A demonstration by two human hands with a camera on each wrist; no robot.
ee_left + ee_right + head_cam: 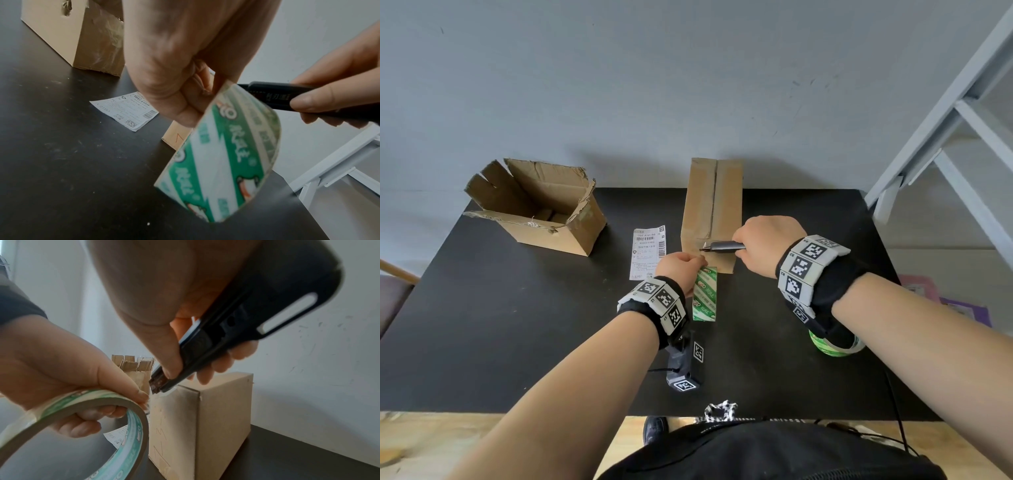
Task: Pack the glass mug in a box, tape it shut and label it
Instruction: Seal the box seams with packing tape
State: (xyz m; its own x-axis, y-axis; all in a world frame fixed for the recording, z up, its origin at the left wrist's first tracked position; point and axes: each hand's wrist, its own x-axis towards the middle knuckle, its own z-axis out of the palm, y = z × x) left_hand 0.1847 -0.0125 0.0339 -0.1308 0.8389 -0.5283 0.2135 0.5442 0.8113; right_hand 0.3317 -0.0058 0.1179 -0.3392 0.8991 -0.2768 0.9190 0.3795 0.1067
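Closed brown cardboard box point(711, 212) stands near table's point(482, 325) far edge. Green-printed tape roll point(704, 295) is gripped by left hand point(678, 270), black utility knife point(722, 246) by right hand point(763, 246). Glass mug presumably inside, unseen: fragile, so box is best held by both sides.

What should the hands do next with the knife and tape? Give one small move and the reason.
Probably draw the utility knife across the tape at the closed box's near top edge. The right hand holds its blade tip right there, while the left hand grips the tape roll just below, so the strip looks ready to sever.
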